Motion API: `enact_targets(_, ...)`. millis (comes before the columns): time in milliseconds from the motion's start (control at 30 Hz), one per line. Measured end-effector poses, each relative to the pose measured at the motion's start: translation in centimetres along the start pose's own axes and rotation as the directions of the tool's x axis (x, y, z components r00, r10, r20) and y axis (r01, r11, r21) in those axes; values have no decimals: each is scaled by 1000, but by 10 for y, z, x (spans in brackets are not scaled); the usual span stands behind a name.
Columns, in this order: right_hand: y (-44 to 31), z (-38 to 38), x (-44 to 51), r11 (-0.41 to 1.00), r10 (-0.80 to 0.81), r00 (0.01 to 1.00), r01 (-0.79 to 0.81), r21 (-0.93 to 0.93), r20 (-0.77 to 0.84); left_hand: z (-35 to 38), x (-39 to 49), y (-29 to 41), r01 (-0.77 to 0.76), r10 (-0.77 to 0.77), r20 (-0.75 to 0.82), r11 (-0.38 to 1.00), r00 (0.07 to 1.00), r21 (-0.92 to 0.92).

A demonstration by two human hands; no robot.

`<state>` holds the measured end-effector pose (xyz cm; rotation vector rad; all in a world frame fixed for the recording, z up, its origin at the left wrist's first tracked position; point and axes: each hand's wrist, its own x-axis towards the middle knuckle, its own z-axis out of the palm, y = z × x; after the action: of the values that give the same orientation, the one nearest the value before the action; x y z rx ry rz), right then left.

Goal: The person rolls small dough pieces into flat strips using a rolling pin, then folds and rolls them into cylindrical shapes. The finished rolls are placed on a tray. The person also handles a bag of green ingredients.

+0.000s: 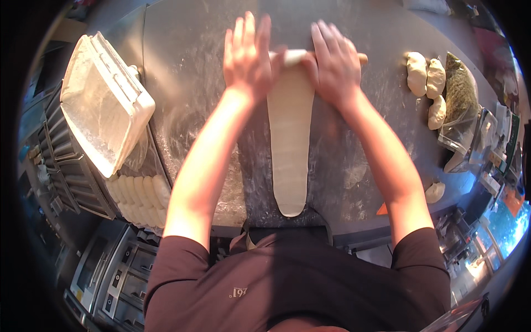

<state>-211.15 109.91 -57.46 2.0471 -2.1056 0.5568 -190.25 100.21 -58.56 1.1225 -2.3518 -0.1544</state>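
Observation:
A long, flat strip of dough (290,145) lies on the floured metal worktop, running from near my body to the far side. Across its far end is a rolling pin (363,58), its wooden end showing at the right. The far end of the dough looks curled up at the pin. My left hand (248,58) and my right hand (335,62) lie flat over the pin, palms down, fingers extended and pointing away from me. Both hands are slightly blurred. The middle of the pin is hidden by the dough and the hands.
To the left stand a floury white plastic bin (143,103), rows of dough pieces (141,197) and ridged metal trays (66,166). At right lie filled-looking dough lumps (416,74), a plastic bag of greenish food (460,95) and a single dough piece (434,192). Ovens (124,274) stand lower left.

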Motion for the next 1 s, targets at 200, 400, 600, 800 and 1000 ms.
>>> enact_targets(200,32,-3,108,917,32,979,-108,383,200,-19,135,-24,222,-207,83,944,975,-243)
enact_targets(400,80,-31,-29,944,329,941,-330,1,77,-9,5,-13,49,-38,69,984,997,-174)
enact_targets(600,32,-49,-39,956,292,951,-293,1,-101,-6,10,-3,217,-176,151,920,973,-326)
enact_targets(800,-40,-7,24,873,325,930,-364,323,170,-30,18,7,379,-254,308,797,917,-470)
enact_targets(1000,-34,-14,21,803,318,925,-379,460,207,-16,7,-14,99,-65,123,950,990,-297)
